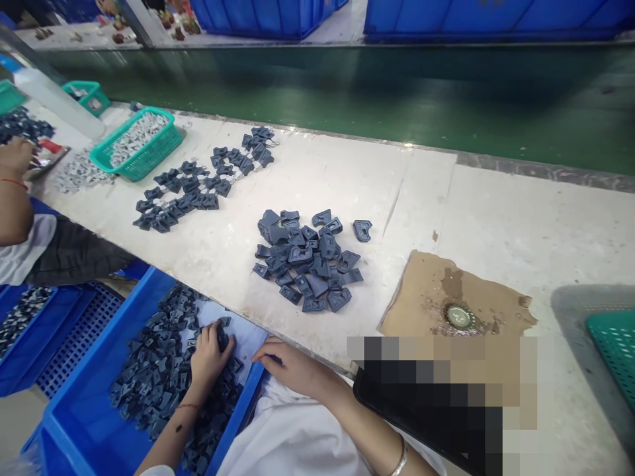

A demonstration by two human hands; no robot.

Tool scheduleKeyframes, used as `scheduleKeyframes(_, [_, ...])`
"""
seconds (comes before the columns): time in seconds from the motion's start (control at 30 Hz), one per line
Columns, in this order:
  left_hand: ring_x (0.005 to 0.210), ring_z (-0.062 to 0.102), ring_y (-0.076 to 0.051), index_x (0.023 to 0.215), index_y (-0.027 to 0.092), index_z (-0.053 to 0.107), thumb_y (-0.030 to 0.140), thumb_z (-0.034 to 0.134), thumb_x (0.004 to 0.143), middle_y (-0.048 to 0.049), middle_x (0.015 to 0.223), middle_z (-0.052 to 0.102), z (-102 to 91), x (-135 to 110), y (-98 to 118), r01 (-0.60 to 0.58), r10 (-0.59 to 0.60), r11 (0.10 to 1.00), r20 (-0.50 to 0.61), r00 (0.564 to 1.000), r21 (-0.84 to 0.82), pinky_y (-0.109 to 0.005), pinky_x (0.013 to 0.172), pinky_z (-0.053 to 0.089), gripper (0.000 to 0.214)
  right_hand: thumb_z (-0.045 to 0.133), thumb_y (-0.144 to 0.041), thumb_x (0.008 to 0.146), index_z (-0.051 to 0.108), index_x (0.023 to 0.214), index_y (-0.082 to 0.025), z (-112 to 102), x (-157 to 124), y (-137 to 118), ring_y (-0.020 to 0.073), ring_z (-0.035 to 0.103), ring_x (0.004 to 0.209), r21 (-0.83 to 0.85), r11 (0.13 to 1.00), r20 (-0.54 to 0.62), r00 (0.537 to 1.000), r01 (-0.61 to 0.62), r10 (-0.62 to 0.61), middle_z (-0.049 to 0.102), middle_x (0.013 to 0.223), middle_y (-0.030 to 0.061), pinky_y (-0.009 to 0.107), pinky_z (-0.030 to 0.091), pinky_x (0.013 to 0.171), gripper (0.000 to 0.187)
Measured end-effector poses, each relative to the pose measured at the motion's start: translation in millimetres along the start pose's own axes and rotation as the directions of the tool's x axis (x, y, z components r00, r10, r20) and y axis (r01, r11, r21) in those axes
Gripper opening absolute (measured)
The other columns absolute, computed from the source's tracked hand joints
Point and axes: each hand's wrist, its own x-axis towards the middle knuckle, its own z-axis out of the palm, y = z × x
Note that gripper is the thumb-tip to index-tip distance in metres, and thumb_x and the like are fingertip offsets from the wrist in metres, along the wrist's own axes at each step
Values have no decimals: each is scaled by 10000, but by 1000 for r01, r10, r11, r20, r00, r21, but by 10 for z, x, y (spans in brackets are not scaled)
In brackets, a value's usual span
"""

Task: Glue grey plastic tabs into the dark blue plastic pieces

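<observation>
My left hand point(211, 357) reaches into a large blue bin point(89, 390) of dark grey plastic parts point(149, 370). Its fingers curl over a few of those parts, with some showing between thumb and forefinger. At the bin's corner by the table edge is my right hand point(285, 363); its thumb and forefinger stand a little apart with nothing visible between them. Whether it touches the rim I cannot tell. A loose pile of similar dark grey parts point(307, 258) lies on the white table point(317, 172) in front of me.
Dark parts joined with white pieces point(198, 188) lie in rows farther left. Beyond them is a green basket point(149, 155) of white pieces. Brown cardboard point(417, 291) bears a round metal-rimmed item point(460, 316). Another person's hand point(17, 155) is at far left. A green belt point(317, 92) runs behind.
</observation>
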Motion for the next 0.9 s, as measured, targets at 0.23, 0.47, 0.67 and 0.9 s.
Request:
scheduleKeyframes(0.23, [1095, 626, -319, 1364, 140, 569, 380, 507, 989, -162, 1227, 617, 0, 50, 115, 64, -64, 998, -21, 998, 7, -356, 723, 561, 449, 551, -116, 979, 804, 1040, -239, 11, -5, 0, 194, 700, 1063, 11, 1000, -5, 1000, 8, -8, 769, 1079, 44, 307, 486, 1009, 288])
scheduleKeyframes(0.47, [1077, 629, -320, 1463, 166, 541, 364, 506, 985, -155, 1233, 626, 24, 88, 191, 145, -145, 989, -48, 988, -6, -382, 794, 560, 519, 543, -111, 976, 803, 1038, -233, 5, 1, -2, 197, 696, 1069, 19, 1000, 2, 1000, 7, -7, 765, 1078, 48, 316, 482, 1032, 294])
scheduleKeyframes(0.67, [1098, 631, -345, 1451, 87, 531, 393, 489, 979, -192, 1257, 623, 63, 119, 205, 189, -191, 982, -63, 980, -29, -431, 879, 551, 564, 544, -117, 975, 805, 1023, -225, 1, -3, 4, 201, 695, 1059, 18, 1000, 6, 1000, 8, -8, 757, 1061, 52, 324, 475, 1047, 287])
scheduleKeyframes(0.9, [1124, 642, -323, 1280, 164, 615, 386, 546, 949, -138, 1225, 638, 78, 120, 181, 228, -235, 970, -92, 968, -89, -400, 857, 555, 404, 546, -107, 963, 804, 1011, -236, 6, 3, 14, 197, 693, 1050, 23, 1000, 7, 1000, 12, -12, 758, 1053, 46, 322, 490, 1037, 292])
